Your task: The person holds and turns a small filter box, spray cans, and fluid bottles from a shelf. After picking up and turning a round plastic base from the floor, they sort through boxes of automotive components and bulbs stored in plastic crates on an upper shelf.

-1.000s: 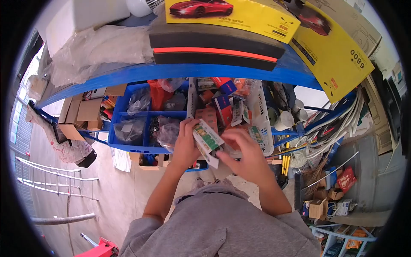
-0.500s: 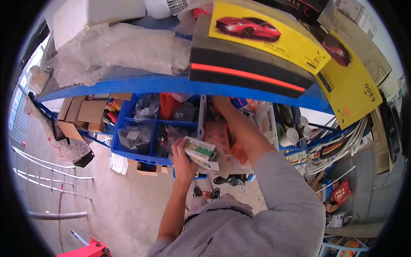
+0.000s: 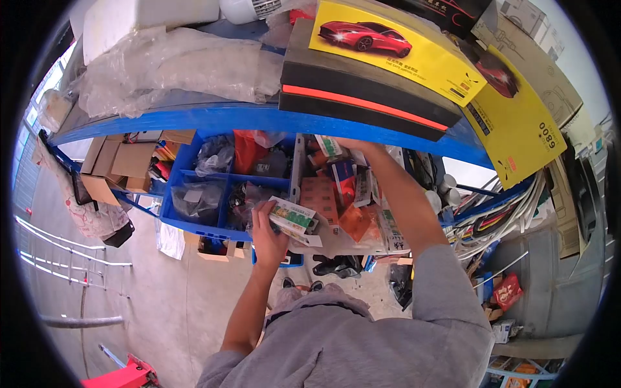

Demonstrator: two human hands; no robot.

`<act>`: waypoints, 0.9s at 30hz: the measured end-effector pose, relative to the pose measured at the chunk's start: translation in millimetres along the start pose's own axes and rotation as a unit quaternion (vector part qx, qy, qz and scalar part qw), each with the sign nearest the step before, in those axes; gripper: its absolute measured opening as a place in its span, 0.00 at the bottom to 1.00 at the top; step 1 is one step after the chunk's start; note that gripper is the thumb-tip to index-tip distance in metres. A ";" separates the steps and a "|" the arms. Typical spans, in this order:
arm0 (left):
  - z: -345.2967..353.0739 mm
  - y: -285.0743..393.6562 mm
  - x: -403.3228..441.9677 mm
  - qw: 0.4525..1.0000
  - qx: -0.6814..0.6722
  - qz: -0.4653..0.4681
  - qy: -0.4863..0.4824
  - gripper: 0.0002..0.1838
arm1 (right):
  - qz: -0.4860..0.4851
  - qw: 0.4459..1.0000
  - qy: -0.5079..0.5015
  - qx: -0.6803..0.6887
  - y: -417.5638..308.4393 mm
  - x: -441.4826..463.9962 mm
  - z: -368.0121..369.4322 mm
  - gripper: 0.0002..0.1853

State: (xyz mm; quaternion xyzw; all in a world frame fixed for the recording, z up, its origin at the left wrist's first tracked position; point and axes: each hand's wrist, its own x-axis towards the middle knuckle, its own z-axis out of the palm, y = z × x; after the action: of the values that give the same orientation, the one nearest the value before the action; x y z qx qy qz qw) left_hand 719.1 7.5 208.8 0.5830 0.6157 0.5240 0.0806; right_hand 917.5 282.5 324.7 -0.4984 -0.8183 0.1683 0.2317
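Note:
My left hand (image 3: 267, 231) is wrapped round a small green and white box (image 3: 292, 216), whose near end has an open flap. It is in front of the blue divided bin (image 3: 200, 227). My right hand (image 3: 354, 145) reaches to the back of the white basket (image 3: 295, 169), its fingers at another green and white box (image 3: 328, 146). Part of that hand lies under the shelf edge. Inside the basket are a red-orange carton (image 3: 319, 197), an orange plastic bag (image 3: 355, 222) and a blue and red box (image 3: 345, 181).
Above runs a blue shelf edge (image 3: 259, 119) bearing a black box with a red stripe (image 3: 362, 97), yellow car-picture boxes (image 3: 394, 48) and plastic wrap (image 3: 174, 71). Cardboard boxes (image 3: 119, 165) stand left. Coiled cables (image 3: 504, 210) hang right. A metal ladder (image 3: 61, 255) is at far left.
My right hand has left the box in my left hand and reached to the back of the basket, where it is now at another green and white box. The view has shifted.

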 end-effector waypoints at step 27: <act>-9.8 87.7 53.5 0.938 -0.094 0.111 -0.313 0.38 | 0.294 0.705 -0.176 0.621 -73.8 -241.8 -39.8 0.35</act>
State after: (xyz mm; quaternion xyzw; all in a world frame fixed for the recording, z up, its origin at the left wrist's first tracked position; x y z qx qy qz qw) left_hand 751.2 24.9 305.2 0.7723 0.4386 0.3755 0.2648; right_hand 980.5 35.2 344.2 -0.4185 -0.3662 0.7829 0.2790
